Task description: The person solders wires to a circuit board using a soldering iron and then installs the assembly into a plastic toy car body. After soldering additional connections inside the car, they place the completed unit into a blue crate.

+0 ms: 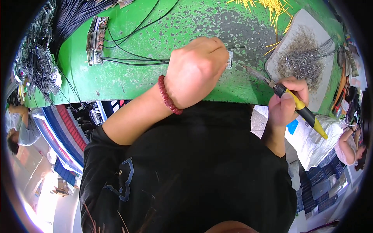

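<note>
While the right hand (281, 110) firmly grips a yellow-and-black soldering iron (307, 115), the left hand (200, 70) curls beside a small plate (230, 61); what its fingers hold, I cannot tell.

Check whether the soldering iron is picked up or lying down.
Picked up: the right hand holds the soldering iron by its yellow-and-black handle, the tip pointing toward the left hand.

The green tabletop (128, 82) is showing rough, flaking paint. The soldering iron (298, 101) is pairing smooth plastic with metal, while the black shirt (217, 163) is looking like matt cloth.
</note>
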Available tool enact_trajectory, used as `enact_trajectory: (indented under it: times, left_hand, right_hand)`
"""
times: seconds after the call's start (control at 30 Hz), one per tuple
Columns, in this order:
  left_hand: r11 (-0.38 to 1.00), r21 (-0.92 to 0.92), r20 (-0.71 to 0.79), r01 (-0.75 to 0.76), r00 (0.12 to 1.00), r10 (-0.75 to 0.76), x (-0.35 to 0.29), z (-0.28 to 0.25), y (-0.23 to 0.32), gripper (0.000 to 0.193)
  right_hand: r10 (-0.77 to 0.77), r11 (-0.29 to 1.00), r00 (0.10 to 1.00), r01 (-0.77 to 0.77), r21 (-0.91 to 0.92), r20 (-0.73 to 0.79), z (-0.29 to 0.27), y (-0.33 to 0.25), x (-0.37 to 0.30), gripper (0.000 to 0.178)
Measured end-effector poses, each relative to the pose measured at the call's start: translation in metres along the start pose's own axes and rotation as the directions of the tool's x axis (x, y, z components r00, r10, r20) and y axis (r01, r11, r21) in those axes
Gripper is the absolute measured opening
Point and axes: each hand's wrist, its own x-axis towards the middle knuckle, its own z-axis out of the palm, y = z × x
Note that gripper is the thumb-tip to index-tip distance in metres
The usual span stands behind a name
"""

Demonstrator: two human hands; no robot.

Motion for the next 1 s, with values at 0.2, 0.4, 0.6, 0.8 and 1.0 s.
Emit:
enact_trajectory:
  times: [0.2,0.4,0.6,0.8,1.0]
  left_hand:
    - [0.999,-0.009,0.061,0.037,0.997,-0.036,-0.001,-0.002,0.002,0.015]
    - [0.999,0.037,0.014,-0.005,1.0,0.004,-0.008,-0.014,-0.008,0.009]
    - [0.998,0.004,0.054,0.068,0.996,-0.068,-0.016,-0.04,-0.022,0.014]
    - [0.995,-0.078,0.065,0.059,0.996,-0.054,-0.016,-0.04,-0.033,0.016]
    - [0.995,-0.103,0.111,-0.004,0.994,0.016,-0.015,-0.042,-0.034,0.018]
  right_hand:
    - [-0.077,0.997,0.997,0.077,-0.021,-0.022,0.007,0.007,-0.006,0.034]
    - [-0.118,0.987,0.991,0.124,0.1,-0.064,0.02,0.011,-0.015,0.031]
    - [-0.113,0.993,0.994,0.113,0.024,-0.01,0.021,0.015,-0.018,0.032]
    - [-0.063,0.995,0.997,0.066,-0.076,0.05,0.017,0.017,-0.014,0.03]
    - [-0.052,0.999,0.999,0.052,-0.017,-0.012,0.024,0.01,-0.022,0.032]
